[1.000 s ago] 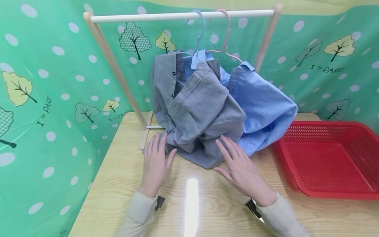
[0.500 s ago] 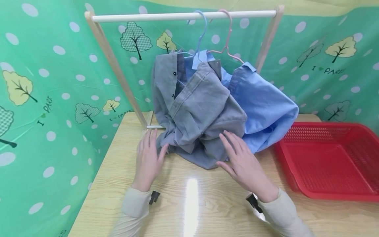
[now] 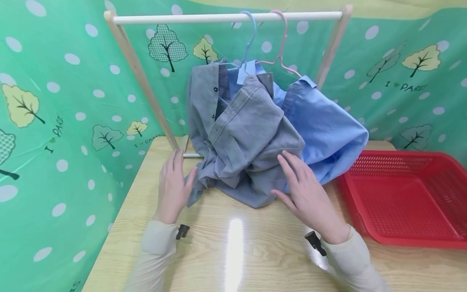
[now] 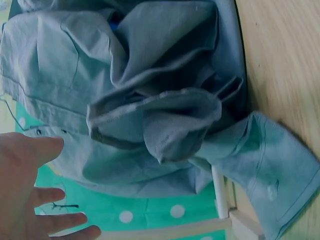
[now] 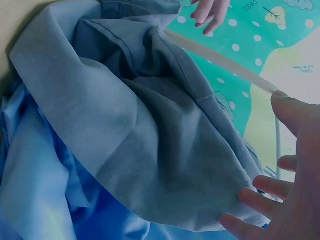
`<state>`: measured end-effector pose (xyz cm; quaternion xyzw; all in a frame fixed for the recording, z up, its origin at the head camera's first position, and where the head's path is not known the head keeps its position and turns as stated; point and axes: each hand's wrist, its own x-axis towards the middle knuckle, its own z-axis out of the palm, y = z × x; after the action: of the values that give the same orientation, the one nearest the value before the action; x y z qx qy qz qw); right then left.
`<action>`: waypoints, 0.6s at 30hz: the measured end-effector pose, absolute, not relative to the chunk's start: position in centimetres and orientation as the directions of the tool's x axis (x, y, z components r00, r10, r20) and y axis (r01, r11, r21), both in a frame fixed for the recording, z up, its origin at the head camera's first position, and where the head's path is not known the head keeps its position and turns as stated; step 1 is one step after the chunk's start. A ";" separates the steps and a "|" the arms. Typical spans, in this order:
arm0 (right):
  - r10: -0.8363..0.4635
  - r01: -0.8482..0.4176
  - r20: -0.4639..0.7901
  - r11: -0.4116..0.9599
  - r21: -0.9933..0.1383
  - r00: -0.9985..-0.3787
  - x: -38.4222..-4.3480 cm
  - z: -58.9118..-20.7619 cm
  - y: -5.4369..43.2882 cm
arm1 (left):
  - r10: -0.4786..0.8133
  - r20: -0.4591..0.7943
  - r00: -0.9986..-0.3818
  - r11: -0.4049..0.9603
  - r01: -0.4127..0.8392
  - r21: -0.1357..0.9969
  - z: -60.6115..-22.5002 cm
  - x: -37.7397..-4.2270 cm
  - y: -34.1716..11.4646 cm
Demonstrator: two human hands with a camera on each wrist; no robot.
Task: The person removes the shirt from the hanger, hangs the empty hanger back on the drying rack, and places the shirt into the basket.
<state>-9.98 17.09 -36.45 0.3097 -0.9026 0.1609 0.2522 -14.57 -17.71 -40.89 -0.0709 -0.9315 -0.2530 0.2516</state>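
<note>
Both sets of fingers are spread: the left hand hovers at the left edge of the grey shirt, thumb close to its cuff, while the right hand is at the near right side, contact impossible to tell. Up it hangs, that grey shirt, rumpled on a blue hanger from the white bar over the table. Right, a blue shirt on a pink hanger; farther right, a red basket.

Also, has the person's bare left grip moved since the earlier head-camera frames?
Yes: leftward. In the head view, the bare left grip has shifted left, judged against the pale wooden left rack post.
</note>
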 end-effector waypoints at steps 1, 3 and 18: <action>-0.477 -0.643 0.562 0.754 -0.132 -0.675 -10.0 -36.3 17.1 | -0.002 0.503 -0.864 0.860 0.255 0.441 -40.9 -14.8 -17.9; -0.475 -0.648 0.577 0.750 -0.129 -0.665 -10.1 -36.1 17.1 | -0.014 0.503 -0.864 0.855 0.251 0.454 -40.8 -15.1 -18.2; -0.410 -0.641 0.682 0.760 -0.112 -0.605 -10.8 -33.7 17.7 | -0.058 0.535 -0.843 0.830 0.257 0.495 -39.7 -17.6 -18.9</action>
<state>-10.81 17.75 -33.70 0.2989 -0.8786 0.1756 0.3285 -17.61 -18.93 -39.65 -0.0541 -0.9162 -0.2864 0.2749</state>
